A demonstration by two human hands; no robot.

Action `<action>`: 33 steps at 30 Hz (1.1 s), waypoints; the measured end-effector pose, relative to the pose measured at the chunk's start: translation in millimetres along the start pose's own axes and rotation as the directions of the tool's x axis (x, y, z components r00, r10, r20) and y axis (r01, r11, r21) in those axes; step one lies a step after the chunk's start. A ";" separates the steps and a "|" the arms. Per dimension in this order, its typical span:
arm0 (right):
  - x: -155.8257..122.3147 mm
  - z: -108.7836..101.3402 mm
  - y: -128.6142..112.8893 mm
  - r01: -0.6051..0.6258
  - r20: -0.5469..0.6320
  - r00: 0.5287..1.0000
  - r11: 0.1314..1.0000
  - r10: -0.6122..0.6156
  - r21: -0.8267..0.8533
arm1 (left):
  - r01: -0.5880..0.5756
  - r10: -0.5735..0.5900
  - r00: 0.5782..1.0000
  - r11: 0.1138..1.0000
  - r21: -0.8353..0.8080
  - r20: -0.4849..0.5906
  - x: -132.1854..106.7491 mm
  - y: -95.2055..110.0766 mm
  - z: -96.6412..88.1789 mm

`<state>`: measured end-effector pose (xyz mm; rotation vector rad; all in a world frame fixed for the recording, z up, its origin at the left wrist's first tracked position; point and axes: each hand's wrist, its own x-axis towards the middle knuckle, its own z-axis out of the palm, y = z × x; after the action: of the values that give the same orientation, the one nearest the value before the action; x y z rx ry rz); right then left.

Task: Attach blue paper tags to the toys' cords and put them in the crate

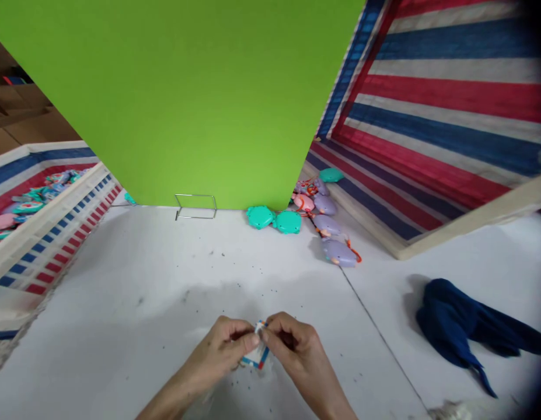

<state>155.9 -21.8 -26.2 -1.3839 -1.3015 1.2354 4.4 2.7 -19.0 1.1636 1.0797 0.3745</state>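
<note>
Low over the white tabletop, my left hand [233, 345] and my right hand [292, 344] pinch a small white card [253, 356] with a blue and red edge. Thumbs and forefingers of both hands meet near its upper part, so some of it is hidden. Whether it is a flat card or a thin packet I cannot tell. Beyond the hands lie two turquoise turtle-shaped plastic pieces [260, 217], side by side at the foot of a green panel.
Lilac and pink pieces [340, 253] with orange cords lie right of centre. A striped, cloth-lined bin [401, 252] stands at the right, and another bin [63, 233] holds many pieces at left. A wire stand [196, 217] and dark blue cloth [454, 318] rest on the table [134, 291] before the green panel [187, 105].
</note>
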 end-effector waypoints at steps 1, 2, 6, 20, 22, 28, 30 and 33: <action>-0.8 -0.3 0.7 0.014 -0.016 1.000 0.999 -0.015 -0.047 | -0.022 0.021 1.000 0.998 0.052 0.016 -0.7 3.5 -0.8; -2.0 -0.7 1.0 0.031 -0.038 0.999 0.997 -0.034 -0.076 | -0.052 0.050 0.999 0.996 0.069 0.018 -1.3 6.8 -0.8; -10.7 -3.6 -2.5 0.094 -0.129 0.985 0.986 -0.112 -0.140 | -0.128 0.127 0.984 0.992 0.003 -0.127 -2.8 13.6 6.3; -22.5 -4.4 4.6 0.261 -0.249 0.885 0.862 -0.393 -0.433 | -0.167 0.141 0.904 0.986 -0.030 -0.404 -8.1 12.7 18.5; -22.9 -3.5 4.5 0.247 -0.271 0.872 0.846 -0.407 -0.473 | -0.190 0.152 0.893 0.980 -0.050 -0.423 -8.4 12.0 18.5; -23.5 -1.4 2.2 0.233 -0.278 0.869 0.836 -0.408 -0.497 | -0.245 0.200 0.868 0.969 -0.041 -0.454 -9.6 9.0 19.8; -23.1 -0.9 2.3 0.231 -0.275 0.873 0.837 -0.404 -0.495 | -0.248 0.204 0.862 0.968 -0.036 -0.465 -10.9 9.4 20.7; -21.9 -0.4 2.1 0.250 -0.277 0.862 0.830 -0.425 -0.498 | -0.247 0.208 0.859 0.969 -0.022 -0.467 -13.1 11.4 21.9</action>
<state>157.2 -43.8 -25.9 -1.5173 -1.5239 0.3977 19.5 -14.3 -2.7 1.1603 1.3246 0.9121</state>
